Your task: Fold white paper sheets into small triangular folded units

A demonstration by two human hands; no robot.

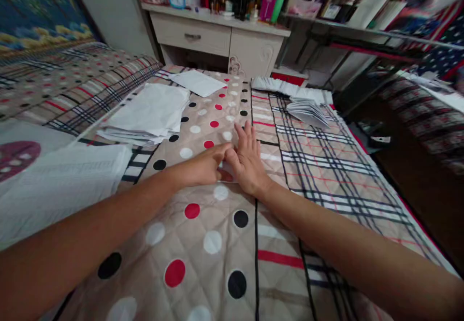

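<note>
My left hand (205,167) and my right hand (250,164) meet low over the middle of the quilted bedspread (212,241). On the left hand the fingers are bent, with the index fingertip against my right thumb. A thin sliver of white shows under and between the hands; what it is, and whether the left fingers grip it, is mostly hidden. My right hand lies flat with its fingers stretched forward. Left of them is a stack of white paper sheets (145,110), with a single white sheet (198,83) behind it.
Printed papers (72,181) lie beside my left forearm. On the right of the bed is a fanned bundle of folded paper (308,110), near a row of white folded paper (290,89). A white cabinet (192,36) with bottles and boxes on top stands beyond the bed.
</note>
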